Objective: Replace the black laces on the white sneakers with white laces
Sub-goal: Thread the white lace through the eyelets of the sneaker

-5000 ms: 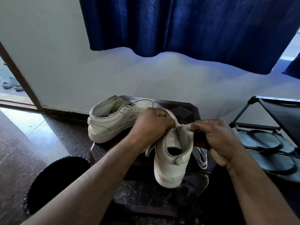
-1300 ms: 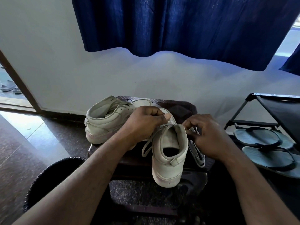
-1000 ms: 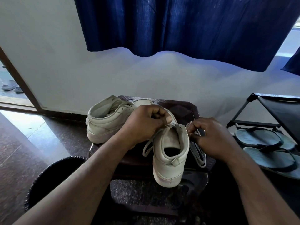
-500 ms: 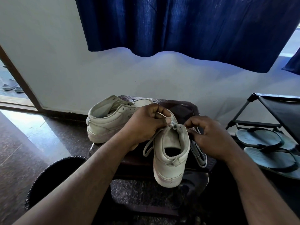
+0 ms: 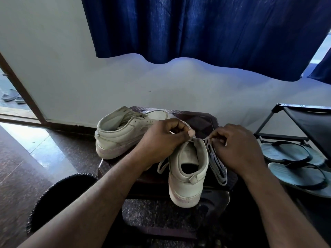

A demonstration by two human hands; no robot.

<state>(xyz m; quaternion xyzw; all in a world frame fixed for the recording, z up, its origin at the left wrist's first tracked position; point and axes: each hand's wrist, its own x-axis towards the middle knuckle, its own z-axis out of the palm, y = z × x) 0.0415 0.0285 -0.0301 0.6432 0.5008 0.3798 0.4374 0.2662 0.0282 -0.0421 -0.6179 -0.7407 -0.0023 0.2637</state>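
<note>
Two white sneakers sit on a dark stool (image 5: 206, 120). The near sneaker (image 5: 188, 169) stands with its heel toward me and its toe hidden behind my hands. My left hand (image 5: 161, 140) pinches a white lace (image 5: 162, 166) at the top of the tongue; a loop of it hangs down the shoe's left side. My right hand (image 5: 236, 147) pinches the other lace end, just right of the collar. A folded bundle of white lace (image 5: 217, 164) lies beside the shoe under my right hand. The second sneaker (image 5: 123, 133) lies at the back left, without laces in its eyelets. No black laces are in view.
A black bin (image 5: 60, 196) stands on the floor at the lower left. A black shoe rack (image 5: 304, 126) with blue flip-flops (image 5: 293, 163) is on the right. A white wall and a blue curtain (image 5: 206, 33) are behind the stool. An open doorway is at the far left.
Over five seconds my hands have stayed at the near sneaker's collar, working the white lace. My right hand has shifted slightly and now pinches the lace end close to the collar.
</note>
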